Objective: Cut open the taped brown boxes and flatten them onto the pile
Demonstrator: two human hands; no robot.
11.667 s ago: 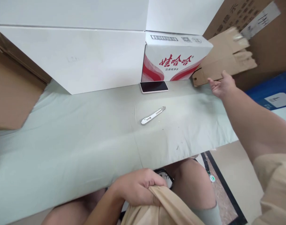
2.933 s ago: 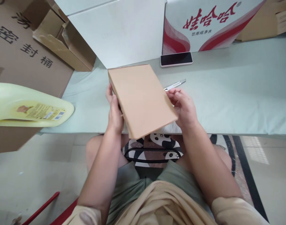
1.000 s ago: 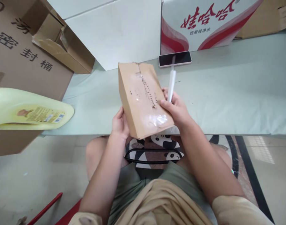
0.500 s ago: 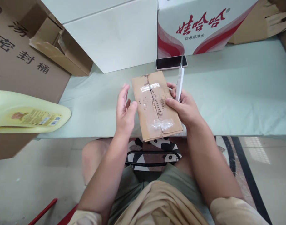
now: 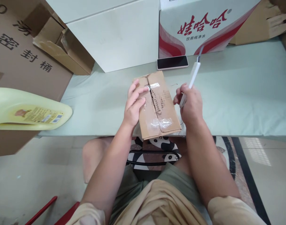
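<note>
A flat cardboard box [image 5: 167, 117] lies at the table's front edge, its near end jutting past it. Clear tape [image 5: 160, 123] crosses the middle seam near its front, with another strip of tape [image 5: 154, 85] farther back. My left hand [image 5: 135, 106] rests on the box's left side, thumb and fingers spread over the top face without wrapping round it. Just right of the box, apart from it, my right hand [image 5: 191, 104] is closed around a white utility knife [image 5: 194, 75]. Its blade is out and points away from me.
Behind the box a phone [image 5: 172, 62] lies before a red and white carton [image 5: 194, 31]. A white box [image 5: 117, 40] stands left of that. A yellow bottle [image 5: 32, 109] and an open cardboard box [image 5: 61, 47] are at the left. A glove [image 5: 278, 25] lies at the far right.
My left hand has moved right onto the box. My right hand has let go of the box's right side and now grips the knife, its blade swung to the right.
</note>
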